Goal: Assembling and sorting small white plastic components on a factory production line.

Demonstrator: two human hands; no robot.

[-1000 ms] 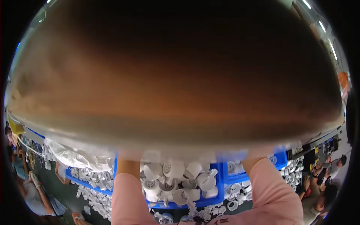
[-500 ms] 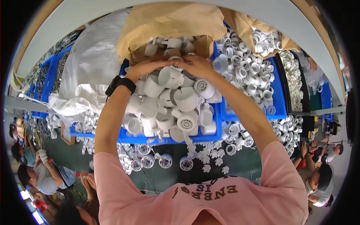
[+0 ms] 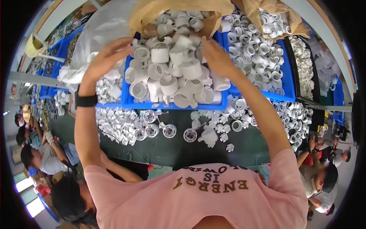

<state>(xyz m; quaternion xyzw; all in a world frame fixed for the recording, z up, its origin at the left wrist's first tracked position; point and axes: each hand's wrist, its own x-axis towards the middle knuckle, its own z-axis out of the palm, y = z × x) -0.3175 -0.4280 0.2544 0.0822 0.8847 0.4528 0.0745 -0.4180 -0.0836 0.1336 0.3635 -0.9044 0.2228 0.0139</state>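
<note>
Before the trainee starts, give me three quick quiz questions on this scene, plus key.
1. Which is the black band nearer: the left hand or the right hand?
2. True or false: white cups lie between the two hands.
3. Fill in: the bin holding these cups is ___ in colour.
Key: 1. Left hand. 2. True. 3. Blue.

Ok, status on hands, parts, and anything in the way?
Left hand open at the white parts' left. Right hand open at their right. Parts heaped in blue bin. Brown paper beyond.
</note>
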